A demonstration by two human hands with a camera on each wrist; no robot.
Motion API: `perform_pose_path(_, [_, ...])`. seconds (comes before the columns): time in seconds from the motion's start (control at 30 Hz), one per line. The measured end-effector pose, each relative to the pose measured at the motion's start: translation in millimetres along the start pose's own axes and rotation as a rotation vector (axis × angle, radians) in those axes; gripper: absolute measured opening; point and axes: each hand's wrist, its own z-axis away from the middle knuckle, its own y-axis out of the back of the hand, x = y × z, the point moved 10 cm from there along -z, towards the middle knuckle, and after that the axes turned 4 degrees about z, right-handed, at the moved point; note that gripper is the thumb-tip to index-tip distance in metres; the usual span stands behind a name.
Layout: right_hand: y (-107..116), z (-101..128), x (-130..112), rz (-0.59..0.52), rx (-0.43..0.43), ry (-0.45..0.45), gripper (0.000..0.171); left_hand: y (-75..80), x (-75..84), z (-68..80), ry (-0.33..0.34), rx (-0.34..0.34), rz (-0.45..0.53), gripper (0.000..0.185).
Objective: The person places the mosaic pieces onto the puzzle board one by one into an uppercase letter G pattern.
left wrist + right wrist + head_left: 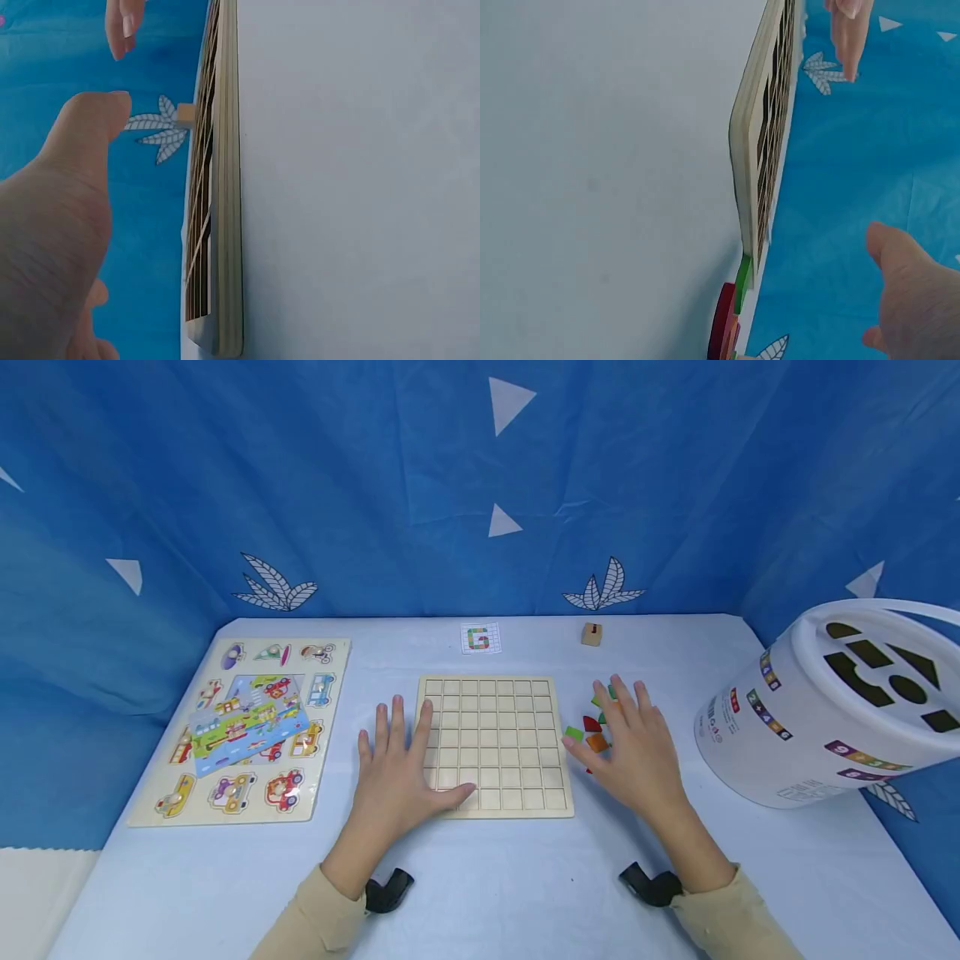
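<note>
A pale wooden grid board (495,747) lies flat in the middle of the table. My left hand (393,777) is over its left edge, fingers spread and holding nothing; the left wrist view shows the thumb (79,139) raised above the board's level. To the right of the board, my right hand (633,756) hovers with spread fingers over a small pile of coloured pieces. A green piece (573,732), an orange piece (597,742) and a red piece (592,724) show beside its thumb; the hand hides part of the pile. In the right wrist view, a dark red piece (721,322) lies near the board's corner.
A vehicle peg puzzle (322,785) with picture cards (255,735) on it lies at the left. Behind the board are a small pattern card (481,638) and a wooden cube (592,634). A large white bucket (757,752) with a shape-hole lid stands at the right.
</note>
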Motion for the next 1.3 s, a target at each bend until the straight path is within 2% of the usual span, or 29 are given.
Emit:
perform_pose_path(0.17, [-2,-12,18,-0.002,0.002,-0.024,0.09,-6.8,-2.8,3.9,-0.007,-0.019,0.026,0.13])
perform_pose_path(0.4, [-16,-36,50,-0.037,-0.064,-0.07,0.059,-25.4,-9.6,13.4,-0.01,-0.077,0.067,0.136])
perform_pose_path(0.67, [-26,-57,62,0.007,-0.112,-0.101,0.043,-33.4,-8.7,15.1,-0.037,-0.091,0.069,0.143])
perform_pose_path(0.87, [-29,-62,69,0.006,-0.108,-0.125,0.035,-35.6,-8.5,13.8,-0.037,-0.09,0.069,0.143])
perform_pose_path(1.07, [-34,-64,76,-0.091,-0.129,-0.175,0.027,-37.6,-8.3,13.3,-0.031,-0.092,0.073,0.143])
perform_pose_path(1.3, [-38,-63,82,-0.2,-0.184,-0.232,0.025,-38.8,-6.4,13.4,-0.028,-0.096,0.072,0.143])
